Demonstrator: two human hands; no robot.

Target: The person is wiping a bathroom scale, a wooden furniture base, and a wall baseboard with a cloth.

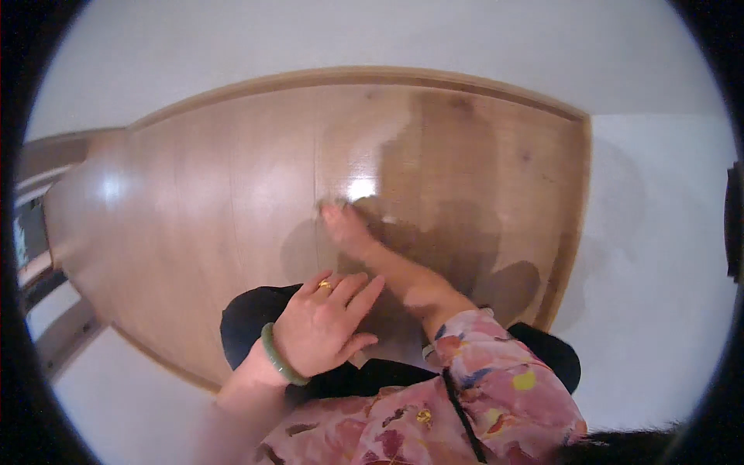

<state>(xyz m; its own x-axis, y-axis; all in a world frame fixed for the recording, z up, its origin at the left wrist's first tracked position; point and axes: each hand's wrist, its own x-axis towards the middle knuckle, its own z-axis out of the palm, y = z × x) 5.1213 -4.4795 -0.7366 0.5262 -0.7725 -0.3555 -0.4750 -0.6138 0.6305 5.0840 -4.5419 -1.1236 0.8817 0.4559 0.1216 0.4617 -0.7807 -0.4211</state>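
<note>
My right hand [346,227] reaches forward and down to the wooden floor [271,178], with its fingers bent together at the boards. A small pale bit of something [319,206] shows at the fingertips; its kind is too blurred to tell. Nearer to me, my left hand [324,316] hovers above my bent knee [252,310], back upward, fingers apart and holding nothing. It wears a gold ring [324,285] and a green bangle [277,356].
A wooden baseboard [349,76] runs along the far white wall [372,35] and turns down the right side beside another white wall [651,256]. At the left is a doorway-like opening with a wooden frame [54,159]. Shadows and a bright reflection lie across the floor.
</note>
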